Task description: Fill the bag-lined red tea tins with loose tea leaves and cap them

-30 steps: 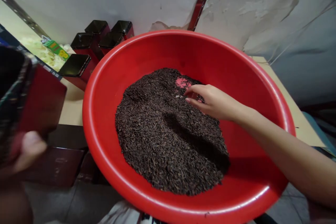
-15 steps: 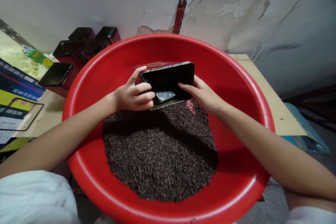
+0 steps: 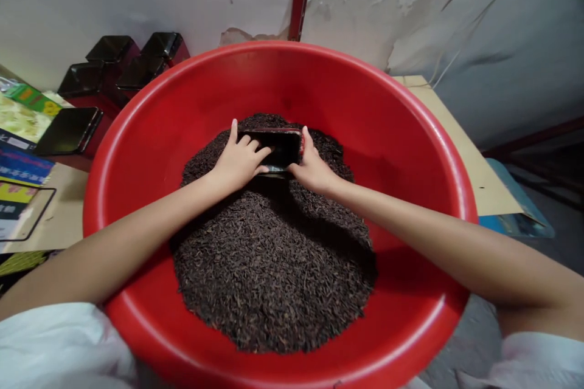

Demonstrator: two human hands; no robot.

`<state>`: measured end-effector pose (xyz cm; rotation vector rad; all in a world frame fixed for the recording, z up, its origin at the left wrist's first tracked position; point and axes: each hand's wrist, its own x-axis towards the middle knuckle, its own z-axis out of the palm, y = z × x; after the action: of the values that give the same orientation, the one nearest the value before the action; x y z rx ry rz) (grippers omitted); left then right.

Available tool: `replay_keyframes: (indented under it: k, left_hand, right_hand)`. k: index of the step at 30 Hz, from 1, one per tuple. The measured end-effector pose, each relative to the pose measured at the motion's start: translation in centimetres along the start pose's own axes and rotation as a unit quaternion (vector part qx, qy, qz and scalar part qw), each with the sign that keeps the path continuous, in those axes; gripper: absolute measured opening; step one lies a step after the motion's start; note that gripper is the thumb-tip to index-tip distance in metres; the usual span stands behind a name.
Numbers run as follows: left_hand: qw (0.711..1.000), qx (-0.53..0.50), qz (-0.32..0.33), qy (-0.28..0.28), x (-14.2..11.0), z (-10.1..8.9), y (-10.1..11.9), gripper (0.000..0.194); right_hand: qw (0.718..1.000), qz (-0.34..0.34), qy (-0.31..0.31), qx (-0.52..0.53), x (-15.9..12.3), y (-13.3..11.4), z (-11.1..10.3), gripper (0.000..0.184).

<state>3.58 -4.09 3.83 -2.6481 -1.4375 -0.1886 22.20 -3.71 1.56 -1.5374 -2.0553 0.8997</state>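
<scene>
A red-sided rectangular tin (image 3: 285, 144) lies on its side low in the big red basin (image 3: 401, 164), its dark mouth facing me. My left hand (image 3: 239, 161) grips the tin's left end, one finger pointing up outside and the others curled over the mouth. At the right end my right hand (image 3: 314, 167) holds the tin, thumb along the lower rim. A pale shiny patch shows at the mouth's lower edge, partly hidden by fingers. Beneath and around the tin spreads a heap of dark dried leaves, like loose tea (image 3: 274, 267).
Several dark, red-sided tins (image 3: 68, 130) stand left of the basin. Beside them are a green carton (image 3: 34, 97) and printed packaging (image 3: 20, 164). Tan board (image 3: 474, 164) extends behind the basin's right rim. A red bar (image 3: 300, 5) leans against the peeling wall (image 3: 387, 0).
Both hands have lowered the tin into the leaves, away from me and slightly left. The left fingers have shifted further over its mouth. The camera view has shifted a little.
</scene>
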Motion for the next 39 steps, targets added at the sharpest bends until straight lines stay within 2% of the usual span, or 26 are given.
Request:
replay_keyframes:
  k: [2, 4, 5, 7, 9, 10, 12, 15, 17, 20, 23, 26, 29, 31, 32, 33, 34, 36, 37, 39]
  left_hand:
    - [1.000, 0.022, -0.011, -0.010, -0.3, 0.4, 0.2, 0.051]
    - [0.998, 0.053, -0.014, 0.009, -0.5, 0.9, 0.4, 0.056]
    - [0.997, 0.070, 0.007, 0.020, -0.6, 1.1, 0.6, 0.053]
    - [0.990, 0.105, 0.090, 0.034, -0.7, 1.5, 1.0, 0.039]
    - [0.973, 0.142, 0.173, 0.045, -0.8, 1.9, 1.4, 0.033]
    - [0.965, 0.160, 0.200, 0.053, -0.8, 2.0, 1.6, 0.034]
    - [0.957, 0.188, 0.207, 0.080, -0.8, 2.3, 1.5, 0.035]
    - [0.955, 0.209, 0.167, 0.130, -0.7, 2.3, 0.8, 0.039]
    - [0.947, 0.219, 0.164, 0.166, -0.5, 1.9, 0.1, 0.038]
    - [0.920, 0.193, 0.219, 0.260, -0.2, 0.9, -0.7, 0.028]
    - [0.894, 0.091, 0.255, 0.357, -0.3, -0.9, -1.1, 0.014]
    - [0.881, 0.036, 0.202, 0.426, -0.7, -3.0, -2.0, 0.012]
    - [0.868, 0.071, 0.102, 0.481, -1.4, -4.5, -4.5, 0.010]
    - [0.866, 0.120, 0.040, 0.485, -1.7, -4.6, -6.8, 0.017]
    - [0.874, 0.142, -0.001, 0.465, -1.8, -4.4, -7.9, 0.022]
    - [0.893, 0.159, -0.050, 0.418, -1.8, -4.0, -8.8, 0.026]
    - [0.920, 0.170, -0.091, 0.340, -1.7, -3.6, -9.4, 0.030]
    - [0.963, 0.183, -0.149, 0.127, -1.4, -2.3, -9.7, 0.034]
    - [0.970, 0.182, -0.161, 0.014, -1.2, -1.7, -9.5, 0.034]
    - [0.958, 0.170, -0.171, -0.154, -0.8, -0.4, -8.7, 0.033]
  right_hand:
    - [0.998, 0.056, -0.027, 0.010, -0.8, -1.4, 0.0, 0.093]
    - [0.997, 0.059, -0.042, 0.022, -1.3, -2.2, 0.0, 0.092]
    - [0.998, 0.051, -0.041, 0.025, -1.4, -2.3, 0.0, 0.089]
    - [0.998, 0.042, -0.034, 0.029, -1.4, -2.0, 0.1, 0.084]
    - [0.998, 0.044, -0.028, 0.039, -1.2, -1.5, 0.1, 0.080]
    - [0.997, 0.046, -0.027, 0.047, -1.1, -1.3, 0.1, 0.078]
    - [0.997, 0.047, -0.028, 0.059, -1.1, -1.2, 0.0, 0.075]
    - [0.999, 0.031, -0.032, 0.031, -1.0, -1.6, -0.7, 0.074]
    - [0.999, 0.020, -0.029, -0.020, -0.6, -1.9, -1.4, 0.072]
    - [0.997, 0.028, -0.013, -0.073, 0.4, -1.5, -2.9, 0.065]
    - [0.995, 0.055, 0.000, -0.078, 1.4, -0.4, -4.1, 0.056]
    - [0.992, 0.093, 0.004, -0.088, 2.0, 0.3, -4.7, 0.050]
    - [0.990, 0.108, -0.005, -0.088, 1.9, 0.3, -4.7, 0.049]
    - [0.991, 0.106, -0.009, -0.086, 1.8, 0.1, -4.6, 0.048]
    - [0.991, 0.104, -0.009, -0.085, 1.7, 0.0, -4.5, 0.047]
    - [0.991, 0.100, -0.009, -0.084, 1.7, 0.0, -4.5, 0.047]
    - [0.992, 0.097, -0.009, -0.084, 1.6, 0.0, -4.5, 0.047]
    - [0.992, 0.090, -0.010, -0.087, 1.6, 0.0, -4.4, 0.048]
    - [0.992, 0.089, -0.012, -0.090, 1.5, 0.0, -4.4, 0.049]
    - [0.991, 0.092, -0.016, -0.099, 1.5, -0.1, -4.4, 0.051]
